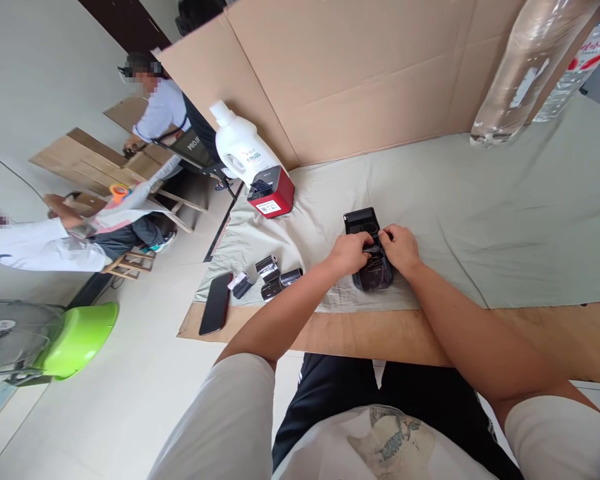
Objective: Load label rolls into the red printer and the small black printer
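Note:
A black handheld device (374,279), shaped like a card payment terminal, lies on the cloth in front of me. My left hand (349,255) grips its left side, with the thumb and a finger over its middle. From the right, my right hand (401,249) holds the edge, its fingers curled against the upper part. What the fingertips press on is partly hidden. Left of my left forearm are several small dark rolls (267,268) that look wrapped in shiny film. A black smartphone (216,304) rests close to the table's left corner.
A red and black box-shaped device (272,193) stands before a white jug (245,148). A cardboard panel (360,73) borders the table's far side. Wrapped bottles (575,83) stand far right. Two people sit at the left, near a green basin (87,340) and a fan (17,337).

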Tool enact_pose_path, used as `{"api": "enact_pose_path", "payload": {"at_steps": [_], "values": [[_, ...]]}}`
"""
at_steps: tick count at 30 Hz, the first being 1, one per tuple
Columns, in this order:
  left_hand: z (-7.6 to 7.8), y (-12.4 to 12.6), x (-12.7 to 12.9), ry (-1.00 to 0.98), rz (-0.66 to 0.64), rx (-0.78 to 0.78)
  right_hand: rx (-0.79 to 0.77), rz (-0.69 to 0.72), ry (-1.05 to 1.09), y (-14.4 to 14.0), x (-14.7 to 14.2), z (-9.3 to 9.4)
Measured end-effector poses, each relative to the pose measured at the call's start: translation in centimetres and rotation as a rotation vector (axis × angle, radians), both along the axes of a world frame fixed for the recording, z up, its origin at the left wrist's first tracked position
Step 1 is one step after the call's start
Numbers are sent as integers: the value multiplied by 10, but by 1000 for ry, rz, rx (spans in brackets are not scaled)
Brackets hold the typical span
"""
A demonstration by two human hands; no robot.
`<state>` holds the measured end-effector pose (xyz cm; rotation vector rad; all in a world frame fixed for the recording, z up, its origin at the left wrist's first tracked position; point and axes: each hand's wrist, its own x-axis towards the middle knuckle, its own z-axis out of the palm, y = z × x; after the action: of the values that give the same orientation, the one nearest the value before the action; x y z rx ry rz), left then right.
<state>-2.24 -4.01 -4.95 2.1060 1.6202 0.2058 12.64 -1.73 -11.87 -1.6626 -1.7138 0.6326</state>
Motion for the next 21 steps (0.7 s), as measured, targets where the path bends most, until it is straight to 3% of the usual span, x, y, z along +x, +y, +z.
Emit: {"api": "enact_pose_path", "payload": {"at_steps": [3, 6, 12, 16, 19, 21], "values": [[-1, -2, 3, 24, 7, 61, -3, 8, -3, 0, 1, -1], [-2, -7, 0, 6, 61, 225, 7, 15, 1, 0, 1, 0], [-13, -12, -18, -390, 259, 445, -18, 13, 23, -1, 0, 4], [-26, -15, -25, -564, 414, 335, -36, 2, 47, -1, 1, 4], [-36, -19, -24, -805, 430, 227, -29, 0, 137, 1, 2, 0], [-43, -21, -22, -1030, 406, 188, -4, 22, 305, 2, 2, -4]]}}
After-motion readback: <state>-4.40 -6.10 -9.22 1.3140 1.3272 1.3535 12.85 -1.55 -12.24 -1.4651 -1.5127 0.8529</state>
